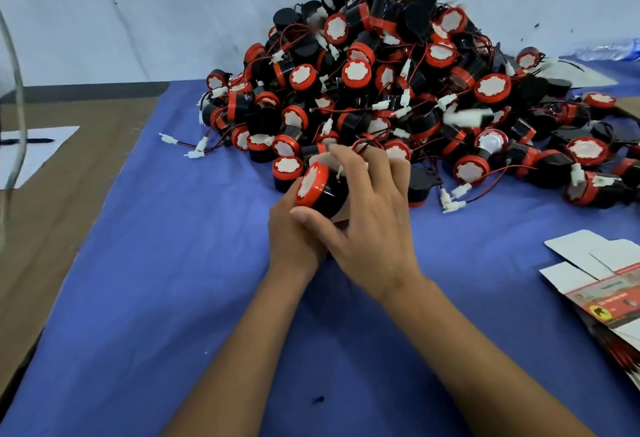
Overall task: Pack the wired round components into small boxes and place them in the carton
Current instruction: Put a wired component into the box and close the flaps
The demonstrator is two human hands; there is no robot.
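Round component (320, 190) gripped by both hands; box print (609, 301) unreadable.

Component pile (398, 90) behind hands, flat boxes (602, 284) right.

I am seeing an evenly lit, quite bright picture with soft light and no hard glare. Only weak shadows are lying on the blue cloth (173, 263) under the forearms in the lower middle. The wide lens is bending the edges, strongly at the left. The pile of components (381, 90) in the upper middle is looking slightly soft, with one blurred white connector (465, 117).
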